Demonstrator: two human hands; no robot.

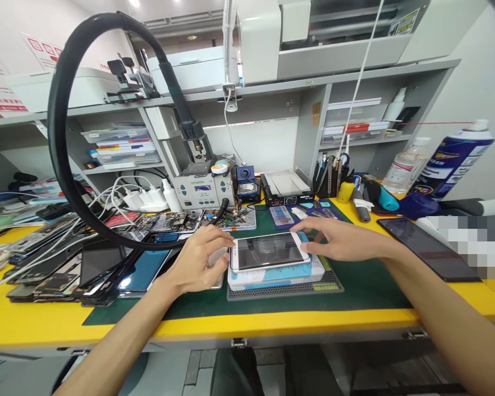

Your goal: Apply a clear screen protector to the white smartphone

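Smartphone (268, 252) with white front border lies with its screen upward on, or just above, a white-and-blue box (274, 276), in front of the person. Its long axis runs from left to right, with the right end slightly farther away; which end is the top, I cannot tell. At the left end, the left hand (204, 258) has curled fingers touching the edge, but how firmly it grips is not clear. The right hand (338, 237) holds the right end between thumb and forefinger. The step in hand seems to be positioning by both ends; the next move calls for level, equal support. Under the box is a grey perforated pad (280, 292) upon a green work mat (375, 286), and behind stands a hot-air rework station (202, 192).
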